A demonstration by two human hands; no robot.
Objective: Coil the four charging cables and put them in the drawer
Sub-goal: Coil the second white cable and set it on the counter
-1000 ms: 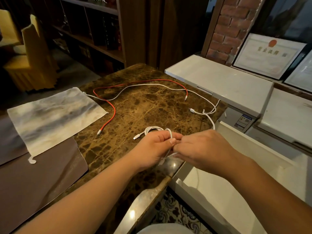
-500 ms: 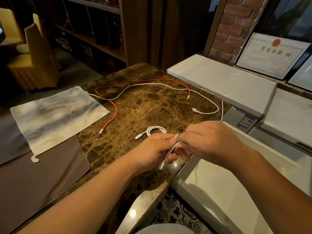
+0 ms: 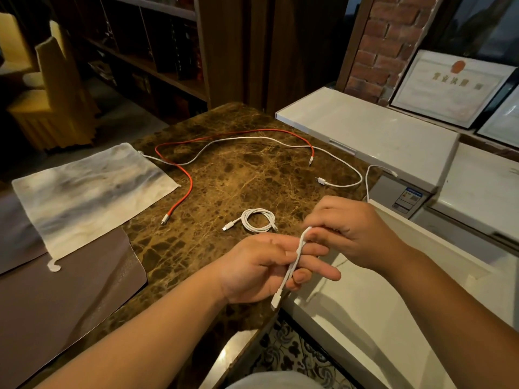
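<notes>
white cables: 3 | red cable: 1 | hands: 2 | cloth: 1

brick pillar | dark shelving | marble table | dim light, perhaps indoor evening

The scene is dimly and warmly lit. The bookshelf behind the marble table is left almost in darkness, its contents unreadable. More light is caught by the white cabinet top to the right of the table, and a small glare spot is seen on the table's polished near edge. Straight lines are bent toward the frame edges by the wide-angle lens. Focus is soft overall.
</notes>
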